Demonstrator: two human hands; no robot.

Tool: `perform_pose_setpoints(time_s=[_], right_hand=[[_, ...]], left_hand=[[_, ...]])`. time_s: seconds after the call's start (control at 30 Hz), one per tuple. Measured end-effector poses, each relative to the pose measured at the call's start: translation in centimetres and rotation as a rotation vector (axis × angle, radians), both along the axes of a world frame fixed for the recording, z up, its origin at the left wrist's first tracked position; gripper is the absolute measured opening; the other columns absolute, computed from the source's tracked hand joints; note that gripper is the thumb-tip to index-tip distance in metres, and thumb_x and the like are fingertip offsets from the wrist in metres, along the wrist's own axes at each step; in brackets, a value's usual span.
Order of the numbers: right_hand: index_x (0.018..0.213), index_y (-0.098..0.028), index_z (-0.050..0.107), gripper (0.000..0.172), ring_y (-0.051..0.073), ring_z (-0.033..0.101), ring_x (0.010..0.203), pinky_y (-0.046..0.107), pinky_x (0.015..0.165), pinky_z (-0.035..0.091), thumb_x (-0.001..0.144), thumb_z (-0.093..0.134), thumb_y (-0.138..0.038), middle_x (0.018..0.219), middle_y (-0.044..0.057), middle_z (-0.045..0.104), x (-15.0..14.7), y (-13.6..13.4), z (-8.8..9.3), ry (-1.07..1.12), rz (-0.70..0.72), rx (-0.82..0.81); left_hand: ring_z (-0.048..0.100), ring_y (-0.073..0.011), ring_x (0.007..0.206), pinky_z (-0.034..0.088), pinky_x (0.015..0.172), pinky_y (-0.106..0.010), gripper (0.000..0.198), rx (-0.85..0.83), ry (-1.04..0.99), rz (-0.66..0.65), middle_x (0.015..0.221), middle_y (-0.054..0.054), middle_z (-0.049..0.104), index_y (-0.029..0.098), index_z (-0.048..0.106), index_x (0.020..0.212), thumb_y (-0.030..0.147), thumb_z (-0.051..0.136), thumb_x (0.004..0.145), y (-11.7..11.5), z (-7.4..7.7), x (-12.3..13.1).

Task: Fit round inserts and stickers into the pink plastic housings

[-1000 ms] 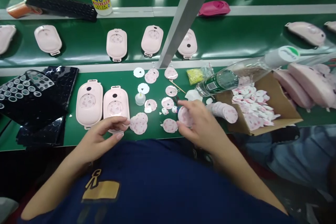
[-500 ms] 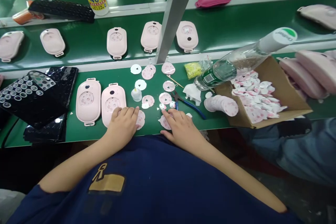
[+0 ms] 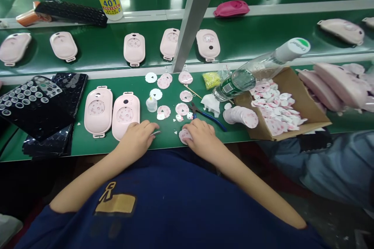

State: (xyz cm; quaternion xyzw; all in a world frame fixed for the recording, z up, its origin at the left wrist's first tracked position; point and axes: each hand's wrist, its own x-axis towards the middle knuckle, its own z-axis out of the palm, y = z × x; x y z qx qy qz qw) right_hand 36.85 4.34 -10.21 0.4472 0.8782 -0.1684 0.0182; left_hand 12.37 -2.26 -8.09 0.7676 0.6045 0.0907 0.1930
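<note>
Looks partway tbh, left hand [image 3: 138,137] pinching a thin pale piece [image 3: 156,132], right hand [image 3: 202,136] a round pink-spotted disc [image 3: 184,135], pink circles [image 3: 179,109] still loose at twelve o'clock.

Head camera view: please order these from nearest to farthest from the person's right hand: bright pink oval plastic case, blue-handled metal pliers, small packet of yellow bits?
1. Blue-handled pliers, just ahead of the right hand.
2. Yellow packet, farther ahead on the green bench.
3. Pink case, farthest, up on the pale rail behind the bench.
</note>
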Motion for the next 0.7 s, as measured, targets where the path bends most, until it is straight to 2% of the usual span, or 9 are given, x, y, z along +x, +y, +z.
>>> perform_pose_setpoints(time_s=[0.1, 0.27, 0.33, 0.43, 0.5, 0.57, 0.63, 0.7], right_hand=[[0.097, -0.020, 0.062, 0.011, 0.026, 0.052, 0.092, 0.040, 0.081, 0.041, 0.092, 0.052, -0.017, 0.103, 0.009, 0.058, 0.4, -0.7, -0.2, 0.102, -0.013, 0.004], [0.092, -0.021, 0.049, 0.012, 0.020, 0.053, 0.085, 0.035, 0.078, 0.045, 0.096, 0.046, -0.011, 0.090, 0.004, 0.057, 0.2, -1.7, 0.1, 0.529, 0.091, -0.103], [0.095, -0.023, 0.047, 0.011, 0.019, 0.053, 0.088, 0.034, 0.080, 0.047, 0.096, 0.047, -0.012, 0.093, 0.004, 0.054, -0.9, -2.0, 0.6, 0.720, 0.124, -0.099], [0.101, -0.023, 0.046, 0.013, 0.020, 0.052, 0.105, 0.038, 0.090, 0.049, 0.094, 0.049, -0.013, 0.105, 0.007, 0.049, -3.0, -2.3, 0.7, 0.864, 0.088, -0.010], [0.107, -0.024, 0.045, 0.018, 0.024, 0.048, 0.120, 0.044, 0.098, 0.048, 0.093, 0.050, -0.014, 0.117, 0.010, 0.046, -4.4, -2.6, 0.1, 0.905, 0.037, 0.041], [0.118, -0.025, 0.042, 0.029, 0.025, 0.045, 0.128, 0.048, 0.103, 0.046, 0.092, 0.050, -0.014, 0.127, 0.012, 0.046, -5.3, -2.8, -0.5, 0.968, 0.027, 0.049], [0.132, -0.026, 0.036, 0.044, 0.024, 0.050, 0.125, 0.048, 0.102, 0.048, 0.092, 0.049, -0.013, 0.129, 0.012, 0.049, -5.7, -3.1, -1.0, 1.024, 0.026, 0.022], [0.140, -0.025, 0.033, 0.052, 0.023, 0.056, 0.116, 0.044, 0.097, 0.051, 0.092, 0.049, -0.013, 0.123, 0.011, 0.054, -5.5, -3.2, -1.2, 1.007, 0.012, -0.006]], left_hand=[[0.062, -0.0230, 0.095, 0.048, 0.085, -0.038, 0.019, -0.012, -0.311, 0.063, 0.103, -0.008, 0.063, 0.019, 0.062, 0.107, 0.020, 0.046, 0.097, -0.6, 0.3, -0.4], [0.060, -0.0226, 0.098, 0.047, 0.090, -0.037, 0.026, -0.194, -0.800, 0.330, 0.107, -0.007, 0.064, 0.019, 0.059, 0.113, 0.028, 0.055, 0.089, -0.5, -0.3, 0.7], [0.059, -0.0214, 0.095, 0.046, 0.087, -0.034, 0.025, -0.230, -1.004, 0.431, 0.101, -0.004, 0.064, 0.019, 0.060, 0.107, 0.026, 0.058, 0.083, -0.2, -1.1, 1.9], [0.056, -0.0188, 0.084, 0.046, 0.078, -0.030, 0.019, -0.230, -1.263, 0.493, 0.088, -0.001, 0.060, 0.020, 0.059, 0.097, 0.026, 0.058, 0.080, 0.3, -2.2, 3.9], [0.055, -0.0180, 0.080, 0.046, 0.073, -0.030, 0.019, -0.193, -1.345, 0.488, 0.087, -0.001, 0.057, 0.020, 0.056, 0.096, 0.034, 0.053, 0.083, 0.3, -2.8, 4.9], [0.054, -0.0188, 0.081, 0.047, 0.073, -0.031, 0.027, -0.131, -1.376, 0.474, 0.090, -0.002, 0.054, 0.021, 0.052, 0.097, 0.047, 0.047, 0.088, 0.0, -3.4, 5.4], [0.054, -0.0207, 0.087, 0.048, 0.077, -0.034, 0.040, -0.062, -1.382, 0.465, 0.095, -0.004, 0.051, 0.023, 0.049, 0.098, 0.061, 0.042, 0.089, -0.4, -4.0, 5.6], [0.052, -0.0231, 0.097, 0.048, 0.086, -0.037, 0.049, -0.003, -1.352, 0.460, 0.102, -0.005, 0.049, 0.024, 0.048, 0.100, 0.071, 0.042, 0.088, -0.8, -4.6, 5.4]])
